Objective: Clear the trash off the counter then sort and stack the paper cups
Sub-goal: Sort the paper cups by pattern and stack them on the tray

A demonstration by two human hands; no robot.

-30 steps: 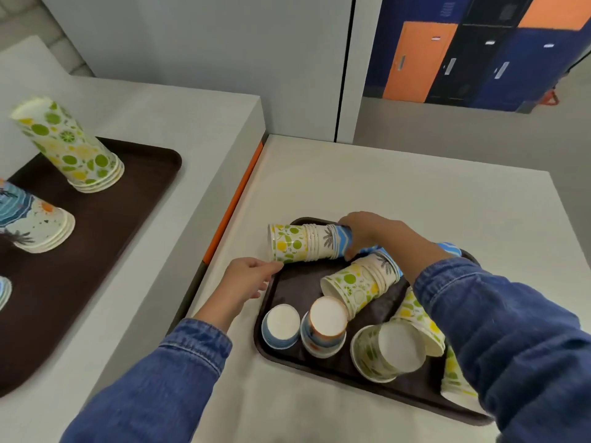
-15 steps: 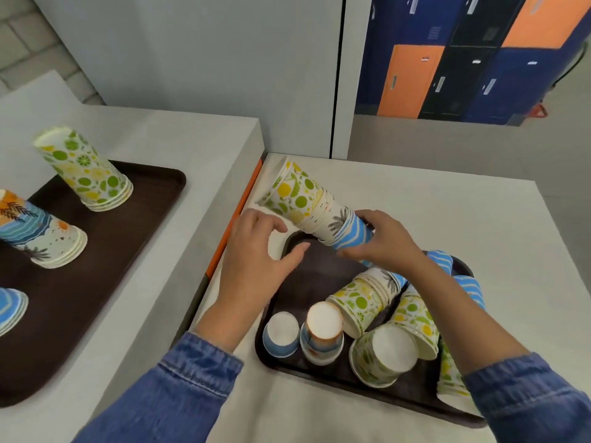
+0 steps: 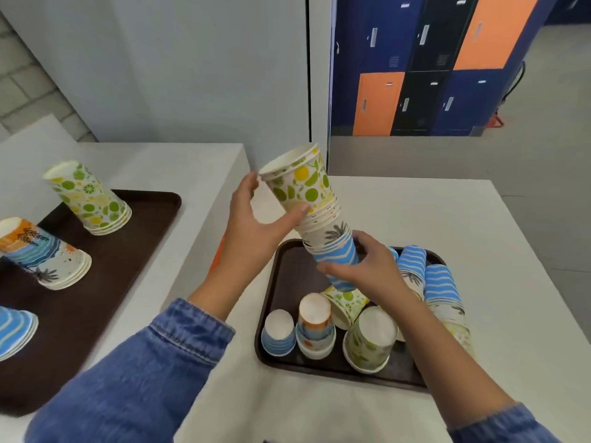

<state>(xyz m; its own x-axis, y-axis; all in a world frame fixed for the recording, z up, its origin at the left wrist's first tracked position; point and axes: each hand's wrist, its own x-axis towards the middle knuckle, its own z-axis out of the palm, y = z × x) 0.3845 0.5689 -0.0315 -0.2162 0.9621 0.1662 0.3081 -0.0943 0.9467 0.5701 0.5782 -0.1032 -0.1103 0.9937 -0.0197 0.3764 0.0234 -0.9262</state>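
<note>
Cups (image 3: 315,318) crowd tray (image 3: 287,276) beneath held stack (image 3: 321,223); lockers (image 3: 377,103) behind.

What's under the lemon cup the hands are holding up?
Right below the lemon cup are several white cup rims, then a cup with palm trees and blue waves. The right hand covers its bottom end, and how many cups are nested cannot be told.

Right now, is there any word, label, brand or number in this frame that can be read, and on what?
No text can be read.
On the locker plates: marks too small and blurred to read.
On the held stack and other cups: printed patterns only, no words.
On the trays: nothing.
</note>
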